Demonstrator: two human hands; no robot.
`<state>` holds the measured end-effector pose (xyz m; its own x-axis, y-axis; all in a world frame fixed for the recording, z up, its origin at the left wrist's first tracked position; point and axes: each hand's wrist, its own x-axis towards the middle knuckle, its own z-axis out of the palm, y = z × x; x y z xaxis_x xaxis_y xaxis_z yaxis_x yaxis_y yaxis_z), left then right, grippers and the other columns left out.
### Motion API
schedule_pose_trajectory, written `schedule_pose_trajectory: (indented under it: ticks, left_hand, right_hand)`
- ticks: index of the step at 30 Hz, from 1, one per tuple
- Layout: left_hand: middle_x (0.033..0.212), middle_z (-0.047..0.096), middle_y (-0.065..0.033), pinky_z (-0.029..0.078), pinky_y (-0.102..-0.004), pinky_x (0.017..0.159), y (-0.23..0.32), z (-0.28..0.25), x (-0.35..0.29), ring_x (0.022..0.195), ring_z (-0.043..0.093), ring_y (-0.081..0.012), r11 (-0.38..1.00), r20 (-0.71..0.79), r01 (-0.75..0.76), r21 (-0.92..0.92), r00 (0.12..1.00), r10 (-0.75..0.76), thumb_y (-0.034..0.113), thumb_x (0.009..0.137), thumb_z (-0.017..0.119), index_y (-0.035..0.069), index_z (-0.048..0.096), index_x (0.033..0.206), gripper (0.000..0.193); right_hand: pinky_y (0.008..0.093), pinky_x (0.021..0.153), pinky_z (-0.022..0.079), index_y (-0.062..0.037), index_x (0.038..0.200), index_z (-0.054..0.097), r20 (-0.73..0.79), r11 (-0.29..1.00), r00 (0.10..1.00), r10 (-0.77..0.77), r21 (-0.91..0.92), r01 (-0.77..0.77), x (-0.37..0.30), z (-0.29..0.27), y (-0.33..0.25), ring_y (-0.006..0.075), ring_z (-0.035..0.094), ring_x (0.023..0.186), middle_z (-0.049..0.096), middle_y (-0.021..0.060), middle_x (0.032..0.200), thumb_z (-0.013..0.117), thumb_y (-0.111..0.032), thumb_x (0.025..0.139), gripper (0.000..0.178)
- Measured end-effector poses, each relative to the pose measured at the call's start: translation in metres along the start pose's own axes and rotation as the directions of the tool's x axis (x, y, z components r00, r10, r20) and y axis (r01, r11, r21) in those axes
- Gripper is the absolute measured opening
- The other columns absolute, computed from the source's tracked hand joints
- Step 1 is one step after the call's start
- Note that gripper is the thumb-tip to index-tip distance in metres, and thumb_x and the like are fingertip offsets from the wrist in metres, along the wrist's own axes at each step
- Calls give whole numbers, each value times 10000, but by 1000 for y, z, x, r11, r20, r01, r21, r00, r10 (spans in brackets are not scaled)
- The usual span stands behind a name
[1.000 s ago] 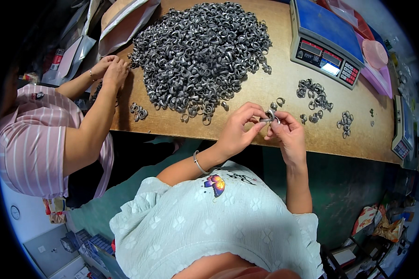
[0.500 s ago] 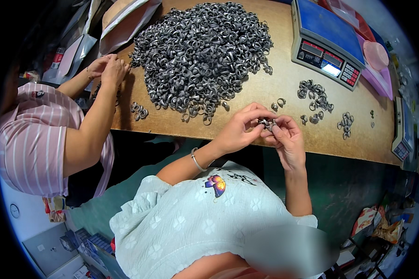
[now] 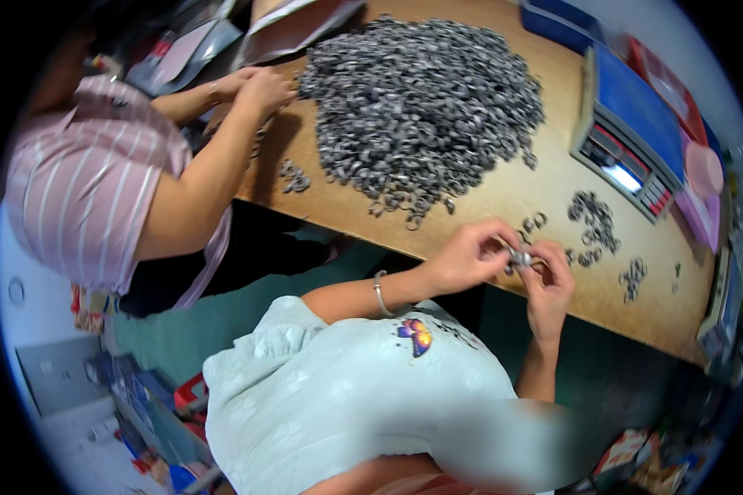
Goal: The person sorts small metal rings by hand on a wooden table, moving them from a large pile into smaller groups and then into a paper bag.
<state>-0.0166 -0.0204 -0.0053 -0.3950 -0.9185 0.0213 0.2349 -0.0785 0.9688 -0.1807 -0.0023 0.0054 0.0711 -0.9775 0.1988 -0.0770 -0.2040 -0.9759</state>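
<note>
At the front edge of the wooden table (image 3: 487, 194), my left hand (image 3: 469, 257) and my right hand (image 3: 548, 285) meet fingertip to fingertip. Grey metal rings (image 3: 519, 259) are pinched between them; blur hides exactly how many. Both thumbs and forefingers close on these rings. Just beyond my fingers lie a couple of loose rings (image 3: 534, 221). To the right, a small cluster of rings (image 3: 594, 221) and a smaller group (image 3: 633, 279) rest on the wood. A large heap of similar rings (image 3: 421, 107) covers the table's middle, to the left of my hands.
At the left, a co-worker in a striped pink top (image 3: 91, 190) has both hands (image 3: 260, 91) together beside the heap, near a few rings (image 3: 294, 176). A blue-topped digital scale (image 3: 631, 124) stands at right, with a purple tray (image 3: 698, 216) and pink bowl (image 3: 703, 169) beyond.
The view has swung, so the table and co-worker appear shifted to the right. My hands stay together at the table edge, with fingertips still on the rings, now turned differently.
</note>
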Motion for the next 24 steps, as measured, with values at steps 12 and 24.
schedule_pose_trajectory:
  ticks: [12, 24]
  left_hand:
    - [790, 611, -112, 537, -273, 547, 7, -17, -2, 688, 653, -214, 758, 357, 438, -483, 889, -287, 171, 903, 544, -28, 572, 905, 201]
    - [819, 632, -93, 542, -248, 582, 16, -16, -2, 690, 642, -147, 917, 259, 291, -274, 940, -221, 153, 865, 648, -16, 558, 932, 202]
  right_hand:
    - [303, 783, 404, 11, 798, 540, 182, 996, 980, -86, 24, 83, 5, 1, -7, 201, 508, 835, 546, 74, 838, 633, 51, 703, 138]
    - [346, 744, 434, -1, 753, 539, 254, 926, 943, -214, -255, 278, 8, 0, -29, 250, 532, 802, 540, 94, 803, 681, 11, 686, 158]
